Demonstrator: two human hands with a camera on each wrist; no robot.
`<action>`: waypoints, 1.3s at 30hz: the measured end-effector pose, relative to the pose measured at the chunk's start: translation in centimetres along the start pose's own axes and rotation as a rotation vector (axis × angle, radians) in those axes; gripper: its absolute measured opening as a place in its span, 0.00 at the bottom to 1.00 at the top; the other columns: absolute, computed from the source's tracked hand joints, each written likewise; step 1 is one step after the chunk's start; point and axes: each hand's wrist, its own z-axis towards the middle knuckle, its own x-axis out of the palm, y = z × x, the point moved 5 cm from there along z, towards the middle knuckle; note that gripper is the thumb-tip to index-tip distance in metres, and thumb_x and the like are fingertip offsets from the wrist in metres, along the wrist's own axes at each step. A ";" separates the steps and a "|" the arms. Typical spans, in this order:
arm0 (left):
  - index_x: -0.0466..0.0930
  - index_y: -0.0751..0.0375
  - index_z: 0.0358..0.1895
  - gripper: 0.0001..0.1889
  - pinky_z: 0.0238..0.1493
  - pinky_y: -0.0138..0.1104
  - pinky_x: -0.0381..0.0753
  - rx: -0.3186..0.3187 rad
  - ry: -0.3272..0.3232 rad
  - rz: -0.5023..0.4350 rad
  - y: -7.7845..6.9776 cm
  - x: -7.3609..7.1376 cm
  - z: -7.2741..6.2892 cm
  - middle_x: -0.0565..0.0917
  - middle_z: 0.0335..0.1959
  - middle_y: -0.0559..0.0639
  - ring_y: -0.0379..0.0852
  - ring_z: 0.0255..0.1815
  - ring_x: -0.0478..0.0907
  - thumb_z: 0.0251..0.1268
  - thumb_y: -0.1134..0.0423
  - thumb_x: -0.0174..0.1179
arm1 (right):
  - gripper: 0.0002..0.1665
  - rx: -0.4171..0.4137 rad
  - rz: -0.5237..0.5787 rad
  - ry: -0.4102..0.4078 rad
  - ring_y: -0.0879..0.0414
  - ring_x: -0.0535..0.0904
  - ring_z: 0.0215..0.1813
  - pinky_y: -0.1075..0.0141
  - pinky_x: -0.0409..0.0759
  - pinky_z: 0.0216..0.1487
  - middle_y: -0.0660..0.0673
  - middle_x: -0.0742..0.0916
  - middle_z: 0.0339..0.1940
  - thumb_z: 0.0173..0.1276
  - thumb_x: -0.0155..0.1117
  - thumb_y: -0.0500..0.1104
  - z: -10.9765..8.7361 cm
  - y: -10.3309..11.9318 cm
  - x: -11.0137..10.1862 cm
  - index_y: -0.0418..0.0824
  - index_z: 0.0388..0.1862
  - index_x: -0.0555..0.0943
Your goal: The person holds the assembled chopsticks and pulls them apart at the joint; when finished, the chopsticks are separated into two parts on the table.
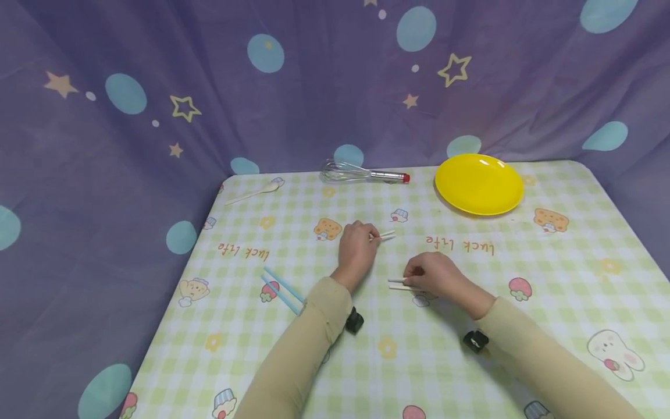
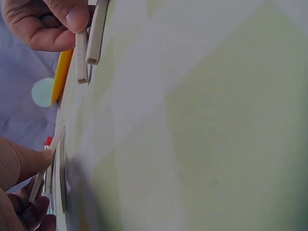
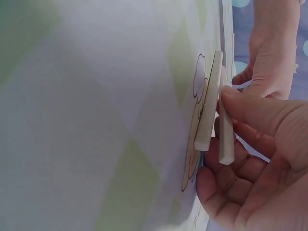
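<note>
Over the middle of the table, my left hand (image 1: 358,250) pinches a short, pale wooden stick (image 2: 40,178) between thumb and fingers. A second stick (image 2: 62,183) of the same kind lies on the cloth right beside it. Nearer and to the right, my right hand (image 1: 438,274) pinches another square-ended wooden stick (image 3: 226,147). Its neighbour (image 3: 210,106) rests on the cloth, almost parallel and close to the fingers. Light blue chopsticks (image 1: 284,284) lie left of my left forearm, their near ends reaching the sleeve.
A whisk (image 1: 349,172) with a red-tipped handle lies along the far edge. To its right is a yellow plate (image 1: 478,185), and at the far left a pale spoon (image 1: 252,194). A checked cloth (image 1: 387,378) covers the table; a purple curtain (image 1: 314,105) hangs behind.
</note>
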 end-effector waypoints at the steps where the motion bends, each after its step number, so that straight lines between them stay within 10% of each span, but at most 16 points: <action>1: 0.85 0.51 0.32 0.03 0.55 0.38 0.72 -0.003 -0.001 0.013 0.0 0.1 0.1 0.78 0.30 0.43 0.43 0.37 0.74 0.59 0.58 0.69 | 0.07 0.009 0.007 0.008 0.61 0.74 0.28 0.63 0.73 0.36 0.57 0.83 0.22 0.59 0.73 0.40 0.0 0.0 0.1 0.47 0.24 0.84; 6: 0.85 0.49 0.30 0.04 0.41 0.38 0.73 -0.020 -0.007 0.074 -0.1 0.1 0.3 0.78 0.28 0.42 0.44 0.36 0.73 0.57 0.57 0.70 | 0.07 0.035 0.033 0.043 0.61 0.73 0.28 0.63 0.72 0.37 0.57 0.83 0.22 0.60 0.73 0.41 0.1 -0.3 0.4 0.47 0.24 0.84; 39: 0.84 0.52 0.31 0.07 0.39 0.37 0.72 -0.016 0.051 0.236 0.1 0.1 1.2 0.78 0.27 0.45 0.45 0.33 0.72 0.60 0.55 0.69 | 0.08 0.030 0.083 0.095 0.59 0.73 0.28 0.63 0.72 0.37 0.58 0.84 0.22 0.63 0.69 0.39 -0.3 -0.4 0.0 0.47 0.25 0.86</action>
